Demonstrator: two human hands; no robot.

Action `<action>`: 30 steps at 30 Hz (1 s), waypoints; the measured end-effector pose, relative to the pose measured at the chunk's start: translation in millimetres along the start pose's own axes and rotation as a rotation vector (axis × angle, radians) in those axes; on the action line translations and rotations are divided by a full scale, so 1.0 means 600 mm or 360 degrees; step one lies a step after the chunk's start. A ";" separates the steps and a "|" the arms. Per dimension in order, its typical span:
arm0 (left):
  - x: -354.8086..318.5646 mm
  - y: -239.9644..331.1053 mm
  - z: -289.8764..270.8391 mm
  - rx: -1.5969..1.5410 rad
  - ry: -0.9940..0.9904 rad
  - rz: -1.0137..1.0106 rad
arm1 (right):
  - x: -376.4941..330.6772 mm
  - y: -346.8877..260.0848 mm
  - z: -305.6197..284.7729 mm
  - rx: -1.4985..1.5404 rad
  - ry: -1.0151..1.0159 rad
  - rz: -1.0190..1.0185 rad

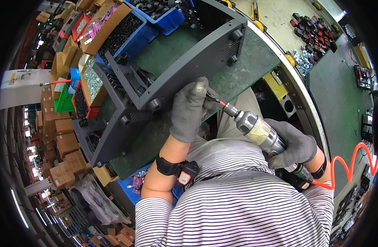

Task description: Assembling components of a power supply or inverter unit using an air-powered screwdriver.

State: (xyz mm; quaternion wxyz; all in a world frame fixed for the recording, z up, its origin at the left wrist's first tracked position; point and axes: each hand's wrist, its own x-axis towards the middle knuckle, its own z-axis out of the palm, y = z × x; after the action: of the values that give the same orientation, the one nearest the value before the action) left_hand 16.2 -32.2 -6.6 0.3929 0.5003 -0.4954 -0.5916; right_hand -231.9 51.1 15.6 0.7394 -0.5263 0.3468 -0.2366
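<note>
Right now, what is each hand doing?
Left hand: fingers pinch the screwdriver bit.
Right hand: closed around the pneumatic screwdriver.

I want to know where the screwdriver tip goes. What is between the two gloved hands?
In the head view, the silver pneumatic screwdriver spans from right hand to left hand.

Both forearms come up from the lower edge, bare to the elbow, each with a dark band at the wrist. The left hand [189,109], in a grey glove, is raised with its fingers curled loosely downward (the thumb tip points up). The right hand [294,144], gloved alike, is closed in a firm fist, wrist bent inward.
</note>
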 end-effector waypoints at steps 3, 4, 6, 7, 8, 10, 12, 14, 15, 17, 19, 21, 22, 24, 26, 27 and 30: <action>0.002 0.005 0.008 -0.0031 -0.0032 0.0008 | -0.008 0.004 -0.002 0.0027 0.0033 0.0012; 0.003 0.007 0.009 -0.0041 -0.0025 -0.0037 | -0.011 0.005 -0.003 0.0037 0.0052 0.0019; 0.005 0.009 0.012 0.0044 -0.0047 -0.0014 | -0.016 0.006 -0.007 0.0006 0.0035 0.0003; 0.007 0.010 0.012 0.0094 -0.0045 -0.0013 | -0.019 0.006 -0.010 -0.0047 0.0031 0.0015; 0.011 0.012 0.013 0.0158 -0.0087 0.0147 | -0.023 0.005 -0.013 0.0011 0.0034 0.0047; 0.019 0.015 0.018 0.0283 -0.0174 0.0467 | -0.031 0.001 -0.019 0.0000 0.0042 0.0164; 0.023 0.019 0.026 0.0329 -0.0312 0.0288 | -0.037 -0.002 -0.023 -0.0087 0.0045 0.0137; 0.023 0.024 0.041 0.0327 -0.0378 0.0217 | -0.039 -0.003 -0.024 -0.0210 0.0085 0.0051; 0.020 0.026 0.050 0.0301 -0.0374 0.0234 | -0.039 -0.002 -0.024 -0.0264 0.0123 -0.0028; 0.017 0.033 0.062 0.0182 -0.0356 0.0122 | -0.039 0.001 -0.026 -0.0317 0.0180 -0.0160; 0.016 0.041 0.065 -0.0021 -0.0312 -0.0109 | -0.039 0.005 -0.029 -0.0312 0.0193 -0.0262; 0.020 0.045 0.066 -0.0044 -0.0209 -0.0208 | -0.048 0.005 -0.035 -0.0291 0.0188 -0.0174; 0.026 0.046 0.065 -0.0108 -0.0186 -0.0259 | -0.051 0.006 -0.037 -0.0339 0.0193 -0.0145; 0.034 0.044 0.065 -0.0221 -0.0159 -0.0289 | -0.056 0.006 -0.040 -0.0138 0.0207 -0.0146; 0.038 0.041 0.068 -0.0319 -0.0153 -0.0255 | -0.060 0.007 -0.042 -0.0089 0.0216 -0.0138; 0.038 0.039 0.071 -0.0280 -0.0135 -0.0250 | -0.059 0.008 -0.042 -0.0006 0.0215 -0.0129; 0.033 0.040 0.080 -0.0151 -0.0089 -0.0228 | -0.057 0.011 -0.043 0.0022 0.0212 -0.0133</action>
State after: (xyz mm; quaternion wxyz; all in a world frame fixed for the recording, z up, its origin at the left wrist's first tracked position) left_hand -35.6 -46.9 13.2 0.3588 0.4986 -0.4405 -0.6547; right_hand -273.6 61.9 12.8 0.7077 -0.5183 0.3714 -0.3043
